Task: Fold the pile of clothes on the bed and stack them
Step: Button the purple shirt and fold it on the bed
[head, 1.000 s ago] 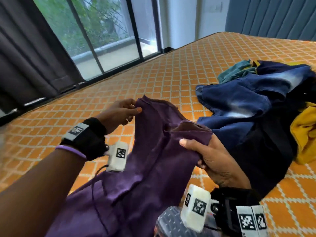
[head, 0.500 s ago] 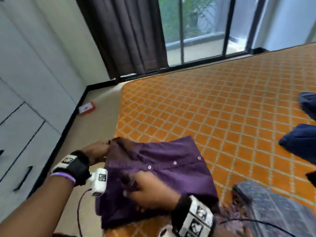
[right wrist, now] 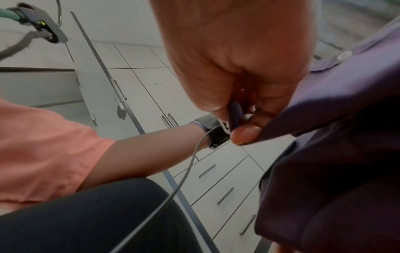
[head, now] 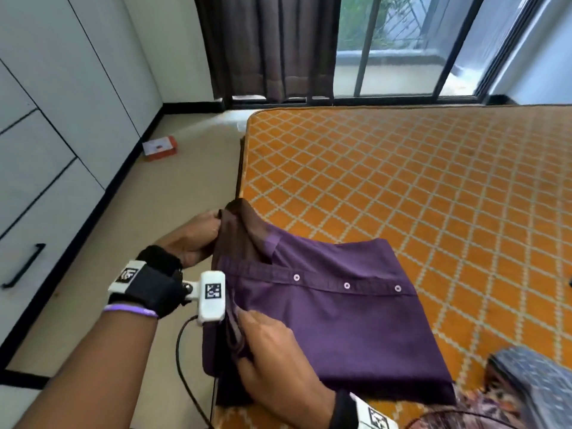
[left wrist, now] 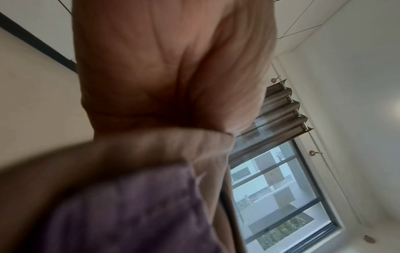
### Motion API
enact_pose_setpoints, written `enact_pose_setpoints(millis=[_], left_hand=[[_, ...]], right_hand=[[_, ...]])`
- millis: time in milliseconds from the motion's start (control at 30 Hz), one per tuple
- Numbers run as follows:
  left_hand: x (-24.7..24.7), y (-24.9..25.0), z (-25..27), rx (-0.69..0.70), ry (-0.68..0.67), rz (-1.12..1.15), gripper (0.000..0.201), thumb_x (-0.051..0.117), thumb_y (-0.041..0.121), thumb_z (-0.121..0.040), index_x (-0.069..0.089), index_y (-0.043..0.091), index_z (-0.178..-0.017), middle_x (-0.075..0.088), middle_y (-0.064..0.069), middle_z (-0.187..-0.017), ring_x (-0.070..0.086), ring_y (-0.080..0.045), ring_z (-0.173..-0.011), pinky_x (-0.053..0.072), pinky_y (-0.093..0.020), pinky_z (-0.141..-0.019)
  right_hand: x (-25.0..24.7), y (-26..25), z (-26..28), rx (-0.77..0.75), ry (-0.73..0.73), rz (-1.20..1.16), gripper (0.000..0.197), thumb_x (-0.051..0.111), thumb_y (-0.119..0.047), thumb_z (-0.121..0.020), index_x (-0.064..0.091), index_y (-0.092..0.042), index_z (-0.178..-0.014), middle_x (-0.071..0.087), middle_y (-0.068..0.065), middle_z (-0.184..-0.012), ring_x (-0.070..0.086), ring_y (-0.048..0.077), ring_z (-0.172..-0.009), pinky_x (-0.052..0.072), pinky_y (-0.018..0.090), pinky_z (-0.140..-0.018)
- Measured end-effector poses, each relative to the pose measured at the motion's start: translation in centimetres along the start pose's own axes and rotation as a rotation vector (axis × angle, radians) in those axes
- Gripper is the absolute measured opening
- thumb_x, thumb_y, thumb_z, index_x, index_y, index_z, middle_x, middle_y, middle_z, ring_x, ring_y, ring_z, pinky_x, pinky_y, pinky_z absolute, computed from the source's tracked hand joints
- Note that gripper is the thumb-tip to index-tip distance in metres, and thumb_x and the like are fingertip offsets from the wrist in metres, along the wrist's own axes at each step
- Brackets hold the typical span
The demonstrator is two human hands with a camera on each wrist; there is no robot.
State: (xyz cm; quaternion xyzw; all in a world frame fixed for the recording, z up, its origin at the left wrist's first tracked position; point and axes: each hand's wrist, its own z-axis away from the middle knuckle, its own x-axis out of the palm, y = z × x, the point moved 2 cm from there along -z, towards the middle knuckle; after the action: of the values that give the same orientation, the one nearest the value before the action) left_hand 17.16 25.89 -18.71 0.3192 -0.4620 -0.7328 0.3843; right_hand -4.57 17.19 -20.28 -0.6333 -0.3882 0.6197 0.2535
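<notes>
Head view: both grips, left hand (head: 198,239) and right hand (head: 272,351), pinch purple shirt (head: 340,320), collar leftward.

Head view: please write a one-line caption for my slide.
Both hands, left and right, grip a folded purple button-up shirt on the orange lattice-patterned bed.

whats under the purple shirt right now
The orange patterned bed shows around the purple shirt, which lies on its corner. Whatever lies directly beneath is covered. The left hand and right hand grip its edge.
</notes>
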Motion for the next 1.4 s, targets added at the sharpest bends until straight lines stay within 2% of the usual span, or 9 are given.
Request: enact_pose_setpoints(millis=[200, 300, 433, 533, 667, 867, 1100, 1233, 1400], left_hand=[[-4.7, -1.5, 1.8, -0.144, 0.119, -0.156, 0.019, 0.042, 0.013, -0.106, 0.06, 0.018, -0.108, 0.066, -0.013, -0.095, 0.064, -0.022, -0.077, 0.05, -0.035, -0.073], [-7.0, -2.4, 3.7, -0.243, 0.165, -0.201, 0.021, 0.037, 0.022, -0.109, 0.056, 0.02, -0.118, 0.073, -0.008, -0.105, 0.072, -0.025, -0.092, 0.05, -0.04, -0.08], [-7.7, -2.8, 7.1, -0.267, 0.222, -0.315, 0.024, 0.045, 0.034, -0.106, 0.06, 0.02, -0.118, 0.073, -0.006, -0.109, 0.07, -0.022, -0.093, 0.046, -0.036, -0.077], [-6.2, -3.2, 9.9, -0.296, 0.221, -0.411, 0.025, 0.05, 0.037, -0.103, 0.059, 0.019, -0.118, 0.07, -0.006, -0.112, 0.063, -0.018, -0.087, 0.036, -0.029, -0.067], [-3.5, -4.5, 13.4, -0.288, 0.321, -0.294, 0.03, 0.059, 0.041, -0.098, 0.06, 0.018, -0.117, 0.069, -0.007, -0.113, 0.06, -0.021, -0.091, 0.035, -0.026, -0.063], [-0.2, -7.5, 14.8, -0.49, 0.245, -0.265, 0.081, 0.066, 0.049, -0.091, 0.022, 0.016, -0.152, 0.047, -0.011, -0.146, 0.052, -0.033, -0.123, 0.051, -0.047, -0.084], [0.8, -8.7, 14.3, -0.462, 0.108, -0.401, 0.048, 0.078, 0.029, -0.085, 0.046, 0.014, -0.118, 0.066, -0.011, -0.106, 0.061, -0.022, -0.077, 0.056, -0.038, -0.071], [-0.6, -8.4, 16.2, -0.407, 0.132, -0.382, 0.032, 0.081, 0.015, -0.083, 0.052, 0.018, -0.097, 0.074, -0.011, -0.08, 0.067, -0.021, -0.06, 0.052, -0.029, -0.054], [-0.9, -7.8, 17.7, -0.44, -0.002, -0.34, 0.037, 0.078, 0.0, -0.082, 0.052, 0.006, -0.108, 0.067, -0.012, -0.064, 0.062, -0.021, -0.049, 0.05, -0.026, -0.044]], right_hand=[[2.4, -0.3, -0.5, 0.054, -0.393, 0.104, 0.095, 0.065, -0.043, -0.092, 0.005, -0.018, -0.161, 0.04, 0.009, -0.132, 0.049, 0.035, -0.118, 0.046, 0.044, -0.1], [0.2, 0.7, -0.8, -0.002, -0.385, 0.145, 0.071, 0.072, -0.035, -0.09, 0.043, -0.012, -0.15, 0.061, 0.008, -0.12, 0.058, 0.022, -0.105, 0.047, 0.03, -0.09], [-4.1, 3.6, -3.0, 0.126, -0.046, 0.09, 0.025, 0.073, -0.022, -0.088, 0.075, -0.017, -0.113, 0.067, -0.01, -0.08, 0.058, -0.005, -0.064, 0.04, 0.007, -0.067], [-5.1, 5.7, -6.1, 0.339, 0.199, -0.05, 0.024, 0.074, -0.026, -0.089, 0.073, -0.013, -0.109, 0.066, -0.008, -0.077, 0.057, -0.002, -0.063, 0.046, 0.018, -0.067], [-2.4, 6.6, -10.7, 0.589, 0.126, -0.157, 0.037, 0.075, -0.036, -0.085, 0.069, -0.003, -0.099, 0.061, 0.001, -0.071, 0.055, 0.014, -0.057, 0.046, 0.027, -0.05], [0.9, 4.3, -12.8, 0.528, 0.187, -0.098, 0.023, 0.076, -0.019, -0.08, 0.072, -0.02, -0.103, 0.07, -0.002, -0.093, 0.069, 0.022, -0.095, 0.058, 0.04, -0.088], [-0.4, 2.8, -11.3, 0.273, -0.059, -0.035, 0.013, 0.073, -0.014, -0.088, 0.075, -0.019, -0.101, 0.073, -0.002, -0.093, 0.069, 0.013, -0.088, 0.056, 0.029, -0.083], [-3.3, 4.7, -11.4, 0.347, 0.191, -0.081, 0.015, 0.066, -0.004, -0.087, 0.076, -0.013, -0.092, 0.071, 0.002, -0.076, 0.063, 0.013, -0.07, 0.053, 0.034, -0.068], [-1.9, 5.6, -10.4, 0.309, 0.038, 0.111, 0.02, 0.067, -0.013, -0.089, 0.074, -0.015, -0.107, 0.073, 0.001, -0.096, 0.066, 0.017, -0.09, 0.054, 0.035, -0.085]])
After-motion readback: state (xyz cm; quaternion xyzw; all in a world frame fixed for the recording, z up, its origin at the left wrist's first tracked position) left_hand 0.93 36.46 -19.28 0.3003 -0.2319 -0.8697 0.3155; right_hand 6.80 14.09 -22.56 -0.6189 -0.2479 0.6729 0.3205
